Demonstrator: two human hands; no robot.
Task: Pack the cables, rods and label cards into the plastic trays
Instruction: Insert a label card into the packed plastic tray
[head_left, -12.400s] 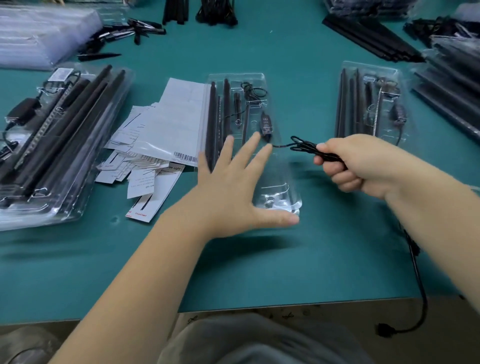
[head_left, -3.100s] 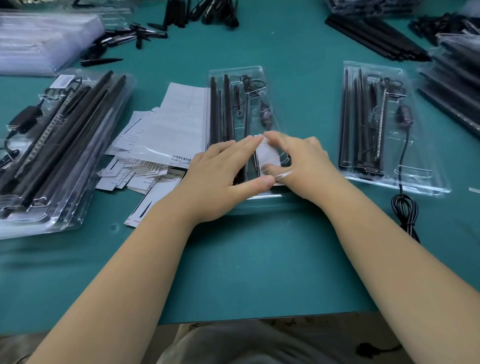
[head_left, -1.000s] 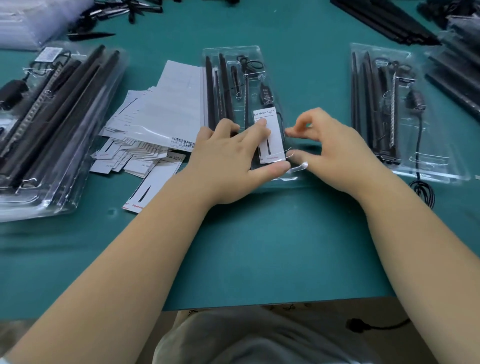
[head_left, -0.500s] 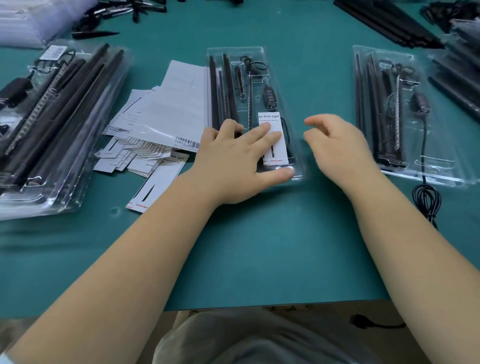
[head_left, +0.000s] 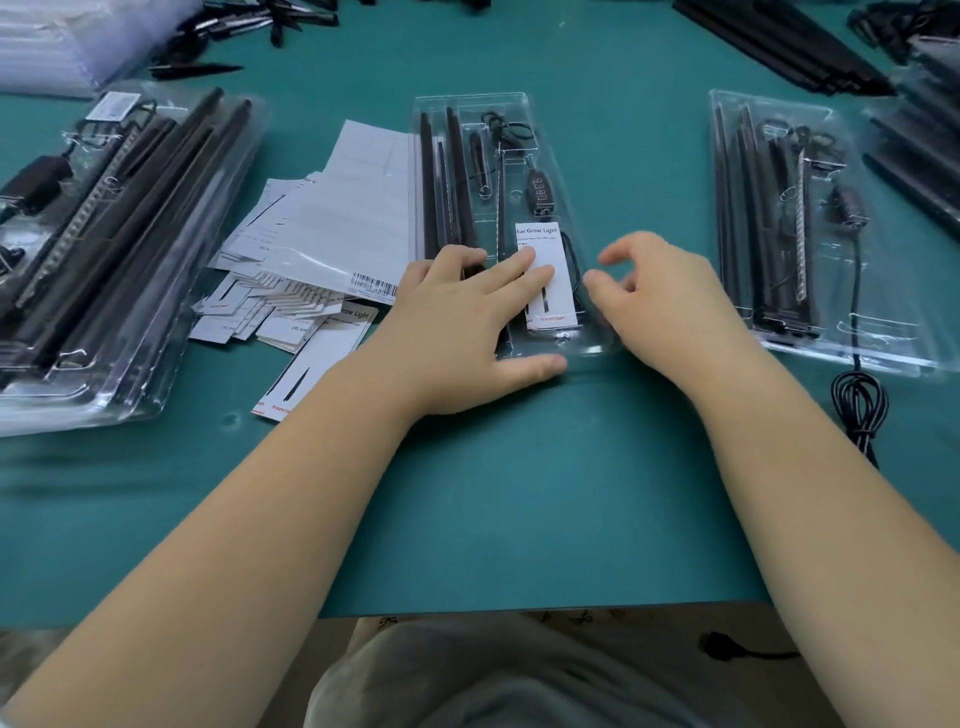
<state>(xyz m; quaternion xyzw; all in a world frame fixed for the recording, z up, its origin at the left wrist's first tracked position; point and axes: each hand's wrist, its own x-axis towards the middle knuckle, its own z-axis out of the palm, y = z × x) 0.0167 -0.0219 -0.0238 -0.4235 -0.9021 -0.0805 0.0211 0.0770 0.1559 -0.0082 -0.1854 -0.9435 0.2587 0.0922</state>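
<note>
A clear plastic tray (head_left: 540, 124) lies in the middle of the green table, holding black rods (head_left: 434, 182), a thin cable with a black controller (head_left: 540, 189) and a white label card (head_left: 550, 244). My left hand (head_left: 467, 322) lies flat on the tray's near end, its fingertips pressing on the label card. My right hand (head_left: 660, 296) hovers at the tray's right edge with loosely curled fingers, holding nothing.
A pile of white label cards and sheets (head_left: 311, 260) lies left of the tray. Filled trays are stacked at far left (head_left: 104, 249). Another tray (head_left: 795, 218) sits at right, its coiled cable (head_left: 857, 400) trailing onto the table. Loose black rods (head_left: 779, 47) lie behind.
My right hand let go of the label card and drew back to the tray's right edge. My left hand stayed pressing on the card and tray.
</note>
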